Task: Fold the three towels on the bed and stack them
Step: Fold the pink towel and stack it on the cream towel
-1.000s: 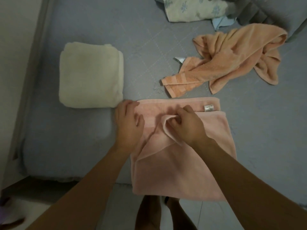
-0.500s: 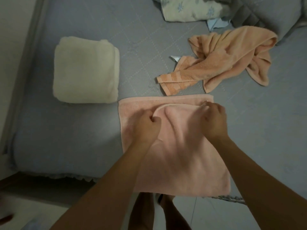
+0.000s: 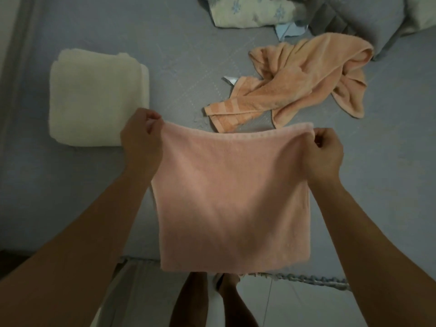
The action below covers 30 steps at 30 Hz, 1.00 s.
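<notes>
Two hands hold the pink towel (image 3: 232,199) by its far corners, above the near edge of the bed (image 3: 188,55). The left hand (image 3: 141,140) pinches one corner, the right hand (image 3: 323,154) the other, fingers curled tight on cloth. We should keep the top edge taut and level, then lay it down squarely. The cream towel (image 3: 96,97) lies folded at left; the orange towel (image 3: 304,79) lies crumpled beyond.
</notes>
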Each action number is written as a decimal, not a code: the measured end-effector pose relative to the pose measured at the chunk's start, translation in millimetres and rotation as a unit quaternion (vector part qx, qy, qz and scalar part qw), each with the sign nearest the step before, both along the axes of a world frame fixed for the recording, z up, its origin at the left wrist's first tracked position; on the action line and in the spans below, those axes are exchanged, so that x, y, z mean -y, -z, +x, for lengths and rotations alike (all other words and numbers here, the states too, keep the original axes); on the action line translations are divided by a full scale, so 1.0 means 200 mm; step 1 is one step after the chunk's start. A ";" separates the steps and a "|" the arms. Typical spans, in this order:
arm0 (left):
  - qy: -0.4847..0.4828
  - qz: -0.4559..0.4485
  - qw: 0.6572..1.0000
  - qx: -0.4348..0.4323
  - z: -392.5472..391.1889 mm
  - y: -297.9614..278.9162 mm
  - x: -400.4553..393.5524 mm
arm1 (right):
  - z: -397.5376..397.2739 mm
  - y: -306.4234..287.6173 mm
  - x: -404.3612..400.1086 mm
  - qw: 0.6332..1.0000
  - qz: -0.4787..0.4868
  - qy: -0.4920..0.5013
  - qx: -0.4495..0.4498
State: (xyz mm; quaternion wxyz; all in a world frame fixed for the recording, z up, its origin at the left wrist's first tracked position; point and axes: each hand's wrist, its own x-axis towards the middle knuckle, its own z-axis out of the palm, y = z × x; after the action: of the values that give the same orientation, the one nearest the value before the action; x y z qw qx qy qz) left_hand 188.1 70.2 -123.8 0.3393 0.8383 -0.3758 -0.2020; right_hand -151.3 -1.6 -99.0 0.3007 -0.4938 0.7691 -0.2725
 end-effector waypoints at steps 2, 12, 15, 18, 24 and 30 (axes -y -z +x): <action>0.021 0.047 0.999 0.003 0.01 0.04 0.01 | 0.02 0.05 0.04 0.999 0.038 0.002 -0.009; -0.051 0.104 0.980 -0.161 -0.22 0.06 -0.51 | -0.19 0.25 -0.32 0.974 0.212 -0.064 -0.039; -0.092 0.166 0.956 -0.222 -0.30 0.08 -0.80 | -0.35 0.24 -0.58 0.956 0.266 -0.104 -0.060; -0.071 0.239 0.947 -0.200 -0.34 0.11 -1.04 | -0.50 0.25 -0.81 0.944 0.305 -0.100 -0.081; -0.050 0.248 0.935 -0.250 -0.44 0.06 -1.28 | -0.67 0.18 -1.05 0.944 0.303 -0.118 -0.056; -0.131 0.172 0.962 -0.167 -0.58 -0.02 -1.38 | -0.67 0.12 -1.02 0.941 0.288 -0.171 -0.050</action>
State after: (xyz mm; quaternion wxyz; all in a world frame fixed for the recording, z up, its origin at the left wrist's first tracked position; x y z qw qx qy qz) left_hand 73.0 346.8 -120.3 0.2712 0.8802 -0.1600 -0.3550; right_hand -285.5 202.9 -123.7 0.4333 -0.5236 0.7324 0.0409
